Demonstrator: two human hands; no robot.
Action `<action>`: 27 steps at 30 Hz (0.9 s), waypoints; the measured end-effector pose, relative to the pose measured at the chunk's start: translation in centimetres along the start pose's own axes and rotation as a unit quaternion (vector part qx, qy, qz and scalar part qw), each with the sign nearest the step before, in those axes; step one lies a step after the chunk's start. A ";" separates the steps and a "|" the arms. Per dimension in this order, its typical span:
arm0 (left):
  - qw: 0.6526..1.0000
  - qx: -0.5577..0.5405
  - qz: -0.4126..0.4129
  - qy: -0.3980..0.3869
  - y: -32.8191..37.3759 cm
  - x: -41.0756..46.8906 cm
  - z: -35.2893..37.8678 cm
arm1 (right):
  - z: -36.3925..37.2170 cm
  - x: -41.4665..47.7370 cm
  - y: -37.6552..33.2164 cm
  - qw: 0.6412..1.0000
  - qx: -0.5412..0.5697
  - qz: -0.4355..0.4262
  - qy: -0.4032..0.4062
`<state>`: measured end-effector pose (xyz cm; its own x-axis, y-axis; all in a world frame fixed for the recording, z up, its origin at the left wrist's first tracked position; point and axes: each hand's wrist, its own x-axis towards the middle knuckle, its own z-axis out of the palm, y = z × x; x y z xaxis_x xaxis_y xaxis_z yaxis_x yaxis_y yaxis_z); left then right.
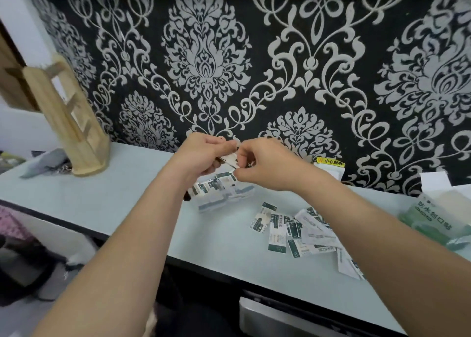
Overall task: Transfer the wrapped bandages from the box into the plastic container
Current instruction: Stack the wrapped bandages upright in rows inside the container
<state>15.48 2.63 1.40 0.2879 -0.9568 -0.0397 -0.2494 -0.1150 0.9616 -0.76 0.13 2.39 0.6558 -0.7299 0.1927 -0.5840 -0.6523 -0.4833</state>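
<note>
My left hand point(201, 153) and my right hand point(265, 163) meet above the table, both pinching a small white wrapped bandage point(230, 159) between them. Directly below them stands a clear plastic container point(224, 191) holding several green-and-white wrapped bandages. More wrapped bandages point(293, 229) lie loose in a pile on the table to the right, under my right forearm. The green-and-white bandage box point(433, 219) lies open at the right edge of the table.
The pale table point(114, 191) runs along a black patterned wall. A wooden rack point(68, 122) stands at the back left with grey items beside it. A white packet with a yellow label point(330, 166) leans on the wall. The table's front edge drops off near my arms.
</note>
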 end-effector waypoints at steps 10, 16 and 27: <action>0.982 0.182 -0.039 0.033 -2.7 4.5 -3.7 | 4.8 3.9 -0.4 0.988 -0.128 -0.032 -0.077; 0.899 0.435 -0.003 -0.045 -3.9 6.2 -2.9 | 6.2 5.4 1.2 0.986 -0.142 -0.062 -0.055; 0.765 0.631 0.099 -0.083 -6.2 7.2 -0.7 | 8.1 9.3 3.2 0.981 -0.077 0.016 -0.179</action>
<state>19.77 -3.35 -4.67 0.0344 -0.9975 -0.0618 -0.9970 -0.0300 -0.0718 7.38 -7.08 -4.28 0.7463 -0.6497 -0.1448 -0.6535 -0.6738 -0.3449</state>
